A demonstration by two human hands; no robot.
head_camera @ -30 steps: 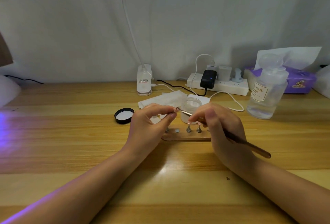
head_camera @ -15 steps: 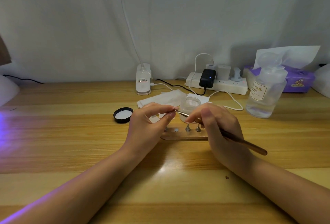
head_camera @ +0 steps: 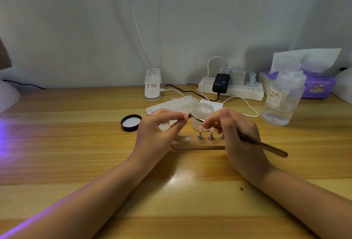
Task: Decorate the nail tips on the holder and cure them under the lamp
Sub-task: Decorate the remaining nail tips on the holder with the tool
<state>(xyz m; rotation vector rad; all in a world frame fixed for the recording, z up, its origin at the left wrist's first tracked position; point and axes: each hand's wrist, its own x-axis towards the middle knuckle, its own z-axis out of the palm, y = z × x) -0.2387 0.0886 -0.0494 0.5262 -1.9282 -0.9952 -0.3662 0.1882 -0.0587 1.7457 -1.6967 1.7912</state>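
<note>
nail tips, small and pinkish [head_camera: 200, 128], sit on little metal stands along a flat brown wooden holder [head_camera: 198, 145] lying on the pale wooden desk [head_camera: 76, 143], between the person's two hands. one round silver spot on the holder [head_camera: 187, 138] stands bare. the left hand [head_camera: 158, 134] is raised just above the holder's left end, its thumb and forefinger fingers pressed together on one small pink nail tip [head_camera: 186, 117]. the right hand [head_camera: 240, 139] has its fingers closed around a thin brown-handled brush [head_camera: 262, 145], held like a pen; the brush's metal neck runs leftward and its bristle end touches the pinched tip. just behind the hands stands a small open clear jar [head_camera: 202, 113], and its black round lid with a white liner [head_camera: 131, 122] lies on the desk to the left, apart from the jar. white wipes [head_camera: 171, 103] lie behind the jar. farther back are a white clip lamp base [head_camera: 152, 86], a white power strip with a black adapter [head_camera: 238, 88], a clear pump bottle with a label [head_camera: 282, 101] and a purple tissue box [head_camera: 318, 84]. purple light falls across the desk's left edge.
</note>
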